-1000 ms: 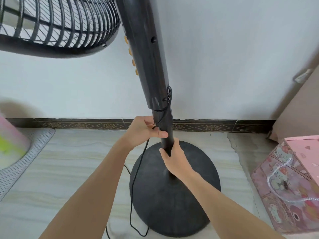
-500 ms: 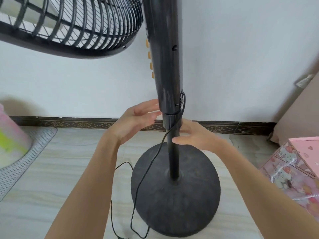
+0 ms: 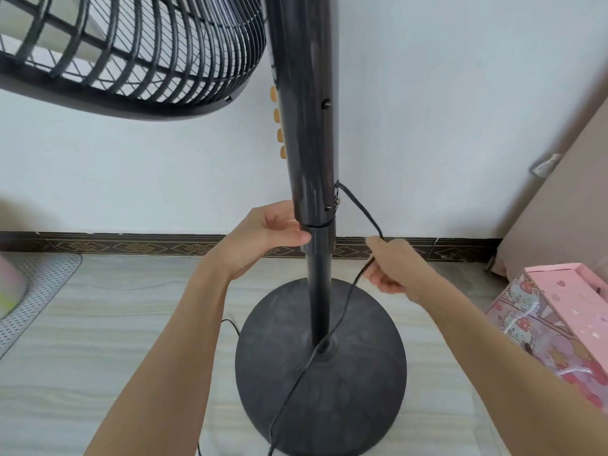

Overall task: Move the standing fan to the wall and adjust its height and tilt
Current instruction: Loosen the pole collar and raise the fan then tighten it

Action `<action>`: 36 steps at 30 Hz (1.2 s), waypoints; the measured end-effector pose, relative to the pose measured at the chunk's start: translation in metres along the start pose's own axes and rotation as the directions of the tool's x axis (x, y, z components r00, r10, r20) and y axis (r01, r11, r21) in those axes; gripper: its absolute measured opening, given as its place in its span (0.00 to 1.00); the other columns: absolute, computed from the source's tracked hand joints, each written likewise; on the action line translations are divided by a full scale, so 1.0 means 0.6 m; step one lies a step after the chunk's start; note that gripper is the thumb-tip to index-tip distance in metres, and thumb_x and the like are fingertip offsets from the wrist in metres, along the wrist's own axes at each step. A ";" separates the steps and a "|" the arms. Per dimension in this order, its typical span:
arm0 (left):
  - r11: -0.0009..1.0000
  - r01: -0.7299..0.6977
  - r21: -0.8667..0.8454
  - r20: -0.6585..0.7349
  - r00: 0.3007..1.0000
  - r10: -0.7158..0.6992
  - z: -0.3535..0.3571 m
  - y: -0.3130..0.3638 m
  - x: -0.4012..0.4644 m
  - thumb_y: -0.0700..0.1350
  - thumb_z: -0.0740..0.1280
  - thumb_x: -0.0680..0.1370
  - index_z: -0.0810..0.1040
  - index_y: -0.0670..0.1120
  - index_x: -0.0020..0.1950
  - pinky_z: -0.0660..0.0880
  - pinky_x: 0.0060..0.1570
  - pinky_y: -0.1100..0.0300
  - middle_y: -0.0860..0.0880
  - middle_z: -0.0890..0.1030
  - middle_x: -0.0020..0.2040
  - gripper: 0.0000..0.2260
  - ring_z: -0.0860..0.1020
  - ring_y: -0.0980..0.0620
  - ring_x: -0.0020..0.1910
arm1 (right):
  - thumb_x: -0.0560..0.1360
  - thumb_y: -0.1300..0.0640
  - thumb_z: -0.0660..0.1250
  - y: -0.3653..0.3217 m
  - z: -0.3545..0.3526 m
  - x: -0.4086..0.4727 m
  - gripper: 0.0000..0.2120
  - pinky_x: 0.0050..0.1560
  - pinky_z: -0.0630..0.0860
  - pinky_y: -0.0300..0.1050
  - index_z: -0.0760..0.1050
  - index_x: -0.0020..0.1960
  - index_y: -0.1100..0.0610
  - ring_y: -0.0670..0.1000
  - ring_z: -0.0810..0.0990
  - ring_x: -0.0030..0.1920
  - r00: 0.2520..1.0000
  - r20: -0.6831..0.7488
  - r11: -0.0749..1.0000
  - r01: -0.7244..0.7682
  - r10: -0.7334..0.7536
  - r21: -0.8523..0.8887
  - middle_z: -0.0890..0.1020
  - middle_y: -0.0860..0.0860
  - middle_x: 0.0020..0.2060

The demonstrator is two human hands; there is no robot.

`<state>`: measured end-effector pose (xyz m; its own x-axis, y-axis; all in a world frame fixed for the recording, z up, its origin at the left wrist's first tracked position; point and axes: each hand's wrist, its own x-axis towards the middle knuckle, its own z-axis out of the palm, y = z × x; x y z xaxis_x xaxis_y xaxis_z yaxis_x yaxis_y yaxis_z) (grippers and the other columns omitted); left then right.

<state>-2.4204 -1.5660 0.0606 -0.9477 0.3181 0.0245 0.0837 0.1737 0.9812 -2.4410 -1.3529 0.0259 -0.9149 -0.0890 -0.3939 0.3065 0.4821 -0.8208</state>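
A black standing fan stands upright close to the white wall. Its round base rests on the floor, its thin pole rises into a thicker column with orange buttons. The grille fills the upper left. My left hand grips the collar where column meets pole. My right hand is to the right of the pole, pinching the black power cord, which runs from the column down across the base.
A pink cartoon-printed box sits on the floor at the right. A perforated grey mat with a pink-green object lies at the left. A dark patterned skirting runs along the wall. A beige panel stands at the right.
My right hand has left the pole, moved right and taken hold of the cord. My left hand rose from the lower pole and closed on the collar. The cord now runs right of the pole.
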 end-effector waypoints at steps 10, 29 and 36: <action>1.000 -0.017 0.018 -0.078 0.997 0.018 0.023 -0.004 0.010 0.32 0.69 0.71 0.79 0.49 0.52 0.75 0.48 0.64 0.55 0.84 0.47 0.15 0.80 0.57 0.52 | 0.72 0.63 0.63 0.005 0.057 0.008 0.24 0.62 0.69 0.51 0.68 0.67 0.52 0.52 0.74 0.59 0.913 0.258 0.917 0.226 -0.317 0.330 0.75 0.56 0.62; 0.998 -0.051 0.022 -0.629 0.775 0.053 0.125 -0.020 0.038 0.37 0.72 0.69 0.77 0.50 0.39 0.74 0.34 0.73 0.54 0.79 0.33 0.08 0.77 0.64 0.31 | 0.69 0.66 0.69 0.027 0.143 0.042 0.11 0.30 0.69 0.28 0.72 0.38 0.51 0.37 0.76 0.30 0.884 0.014 0.858 0.450 -0.467 0.247 0.79 0.42 0.28; 0.999 -0.017 0.034 -0.720 0.693 0.037 0.137 -0.024 0.039 0.41 0.72 0.68 0.79 0.44 0.49 0.75 0.36 0.71 0.54 0.81 0.37 0.10 0.79 0.62 0.36 | 0.72 0.66 0.65 0.026 0.154 0.037 0.15 0.29 0.68 0.26 0.67 0.35 0.49 0.32 0.73 0.28 0.866 -0.051 0.847 0.498 -0.498 0.187 0.72 0.43 0.28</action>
<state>-2.4185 -1.4846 0.0315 -0.8752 -0.4447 0.1906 0.1106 0.1996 0.9736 -2.4324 -1.4279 -0.0342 -0.9579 -0.2729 0.0890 -0.1472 0.2008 -0.9685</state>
